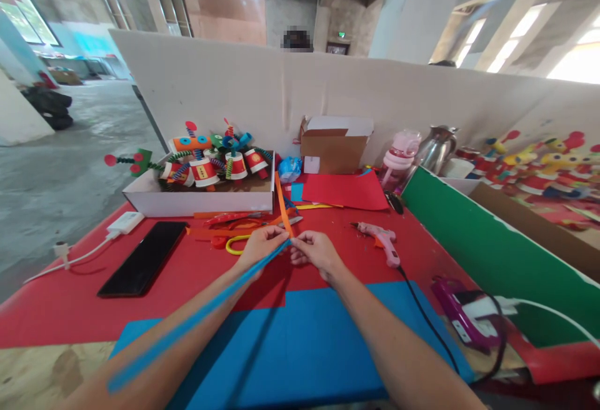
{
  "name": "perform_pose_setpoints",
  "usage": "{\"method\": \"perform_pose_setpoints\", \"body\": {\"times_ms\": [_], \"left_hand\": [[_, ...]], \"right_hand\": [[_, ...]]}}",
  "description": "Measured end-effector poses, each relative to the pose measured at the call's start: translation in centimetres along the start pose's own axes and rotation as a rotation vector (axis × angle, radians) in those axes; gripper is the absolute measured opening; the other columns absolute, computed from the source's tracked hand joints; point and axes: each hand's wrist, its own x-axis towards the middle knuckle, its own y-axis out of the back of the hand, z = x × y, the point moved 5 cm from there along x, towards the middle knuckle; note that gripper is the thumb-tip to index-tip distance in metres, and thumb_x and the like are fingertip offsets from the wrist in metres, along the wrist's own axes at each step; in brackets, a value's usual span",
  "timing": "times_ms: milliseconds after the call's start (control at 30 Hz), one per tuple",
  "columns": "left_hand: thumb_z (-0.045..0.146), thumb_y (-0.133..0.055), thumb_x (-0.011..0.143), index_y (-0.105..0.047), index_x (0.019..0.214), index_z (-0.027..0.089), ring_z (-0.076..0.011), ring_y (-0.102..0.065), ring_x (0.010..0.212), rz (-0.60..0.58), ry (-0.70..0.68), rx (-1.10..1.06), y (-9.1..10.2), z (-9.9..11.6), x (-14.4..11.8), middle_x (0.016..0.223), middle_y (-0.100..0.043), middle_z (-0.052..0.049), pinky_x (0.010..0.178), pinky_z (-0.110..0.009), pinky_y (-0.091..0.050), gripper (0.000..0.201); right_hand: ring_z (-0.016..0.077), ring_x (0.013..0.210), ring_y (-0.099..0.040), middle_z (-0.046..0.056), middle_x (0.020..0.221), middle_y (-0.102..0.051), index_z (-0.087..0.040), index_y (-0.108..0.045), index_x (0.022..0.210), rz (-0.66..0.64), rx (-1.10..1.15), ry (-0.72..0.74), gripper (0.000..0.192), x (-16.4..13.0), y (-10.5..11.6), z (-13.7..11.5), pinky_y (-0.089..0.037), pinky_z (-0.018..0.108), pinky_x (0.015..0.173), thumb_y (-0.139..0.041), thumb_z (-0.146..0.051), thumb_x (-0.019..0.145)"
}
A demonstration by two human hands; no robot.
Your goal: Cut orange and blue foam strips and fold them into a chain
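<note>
Two paper strips met between the hands above the red table (70,310): the left hand (260,246) pinched the blue strip (197,316), which ran back toward the camera, and the right hand (315,252) pinched the orange strip (282,207) rising away. Just right lay a pink glue gun (382,239); farther off, a box of paper-cup robots (206,200).

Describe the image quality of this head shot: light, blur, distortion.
Head view: daylight from windows blows out the upper right corner; wide-lens distortion bends the white partition and table edges. The blue paper strip smears with blur near the camera, sharper where the left hand and right hand pinch it with the orange strip. The toys at far right look soft.
</note>
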Motion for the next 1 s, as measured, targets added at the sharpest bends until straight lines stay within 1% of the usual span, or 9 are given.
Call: {"method": "perform_pose_setpoints", "body": {"times_ms": [100, 233, 333, 467, 600, 733, 867, 1000], "left_hand": [[0.044, -0.074, 0.063, -0.065, 0.065, 0.014, -0.0107, -0.054, 0.048, -0.105, 0.038, -0.029, -0.24, 0.16, -0.11, 0.055, -0.062, -0.002, 0.050, -0.022, -0.043, 0.031], [0.043, -0.073, 0.064, -0.067, 0.068, 0.012, -0.0135, -0.059, 0.052, -0.233, 0.140, 0.025, -0.24, 0.13, -0.22, 0.063, -0.067, -0.007, 0.048, -0.023, -0.045, 0.032], [0.043, -0.070, 0.067, -0.065, 0.069, 0.012, -0.0137, -0.060, 0.051, -0.280, 0.235, 0.074, 0.09, 0.05, -0.21, 0.064, -0.068, -0.007, 0.046, -0.023, -0.046, 0.031], [0.038, -0.075, 0.059, -0.058, 0.066, 0.014, -0.0140, -0.061, 0.049, -0.377, 0.310, 0.147, 0.34, -0.25, -0.01, 0.061, -0.067, -0.004, 0.044, -0.023, -0.048, 0.031], [0.039, -0.075, 0.060, -0.058, 0.068, 0.014, -0.0136, -0.062, 0.049, -0.463, 0.293, 0.213, 0.44, -0.73, 0.30, 0.058, -0.066, -0.003, 0.045, -0.022, -0.049, 0.032], [0.040, -0.074, 0.061, -0.059, 0.068, 0.014, -0.0136, -0.063, 0.050, -0.496, 0.254, 0.264, 0.34, -0.79, 0.30, 0.056, -0.067, -0.002, 0.045, -0.020, -0.049, 0.030], [0.039, -0.073, 0.062, -0.061, 0.068, 0.014, -0.0135, -0.063, 0.049, -0.500, 0.262, 0.278, 0.12, -0.55, -0.03, 0.055, -0.066, -0.002, 0.044, -0.020, -0.049, 0.028], [0.037, -0.073, 0.062, -0.062, 0.067, 0.014, -0.0129, -0.062, 0.048, -0.506, 0.253, 0.279, -0.05, -0.36, -0.26, 0.053, -0.065, -0.001, 0.042, -0.019, -0.048, 0.026]], "right_hand": [[0.0087, 0.041, -0.058, -0.003, 0.049, -0.062, -0.015, -0.057, 0.061, 0.013, -0.009, 0.037, 0.031, 0.00, 0.30, -0.44, -0.051, 0.019, 0.043, -0.078, -0.038, 0.062], [0.0078, 0.041, -0.057, -0.003, 0.048, -0.061, -0.015, -0.058, 0.061, -0.030, -0.038, 0.044, 0.033, 0.16, 0.60, -0.71, -0.051, 0.019, 0.045, -0.077, -0.042, 0.063], [0.0086, 0.043, -0.058, -0.002, 0.050, -0.062, -0.015, -0.060, 0.063, -0.087, -0.080, 0.015, 0.033, 0.24, 0.64, -0.53, -0.051, 0.020, 0.046, -0.076, -0.044, 0.065], [0.0096, 0.045, -0.060, 0.000, 0.054, -0.063, -0.014, -0.061, 0.065, -0.157, -0.109, -0.007, 0.033, 0.14, 0.55, -0.28, -0.050, 0.021, 0.048, -0.075, -0.044, 0.067], [0.0096, 0.049, -0.061, 0.001, 0.057, -0.065, -0.013, -0.062, 0.067, -0.271, -0.083, -0.066, 0.030, -0.13, 0.46, -0.09, -0.052, 0.022, 0.052, -0.077, -0.040, 0.066], [0.0108, 0.054, -0.064, 0.003, 0.063, -0.067, -0.012, -0.063, 0.070, -0.366, -0.048, -0.121, 0.028, -0.21, 0.63, -0.03, -0.054, 0.023, 0.056, -0.076, -0.037, 0.068], [0.0108, 0.053, -0.064, 0.003, 0.059, -0.066, -0.012, -0.063, 0.071, -0.363, -0.042, -0.120, 0.030, -0.07, 0.71, 0.05, -0.053, 0.022, 0.055, -0.072, -0.041, 0.073], [0.0097, 0.047, -0.060, 0.001, 0.054, -0.064, -0.013, -0.062, 0.069, -0.345, -0.100, -0.077, 0.029, -0.14, 0.41, 0.09, -0.051, 0.021, 0.049, -0.077, -0.038, 0.067]]}}
